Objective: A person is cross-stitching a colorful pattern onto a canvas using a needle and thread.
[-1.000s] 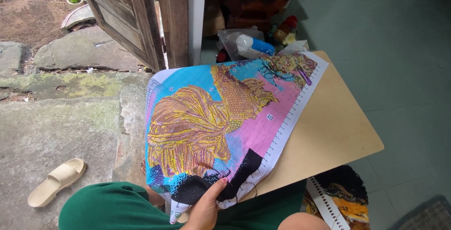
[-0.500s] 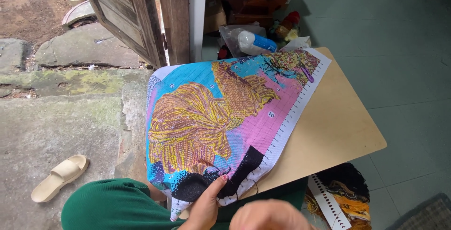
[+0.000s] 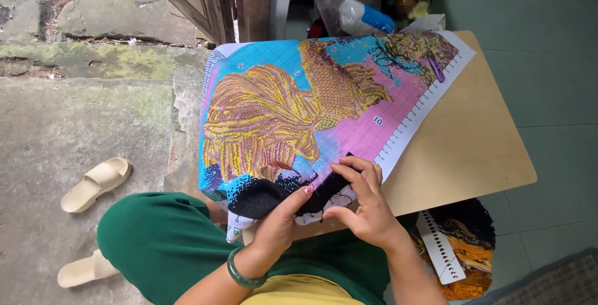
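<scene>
Left hand [image 3: 280, 221] and right hand [image 3: 364, 202], each grip pinching the beaded canvas [image 3: 299, 115] at its black edge on the wooden board [image 3: 473, 149]

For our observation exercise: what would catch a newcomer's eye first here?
The bright beaded canvas with its golden fish on pink and blue, spread over the wooden board. At its near edge, the left hand and right hand work the black patch. Pale sandals lie on concrete at left.

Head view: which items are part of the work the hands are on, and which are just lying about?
In use:
colourful beaded embroidery cloth with a golden fish
left hand
right hand
tan wooden board

Lying about:
cream slipper
clear plastic bag
second folded canvas
</scene>
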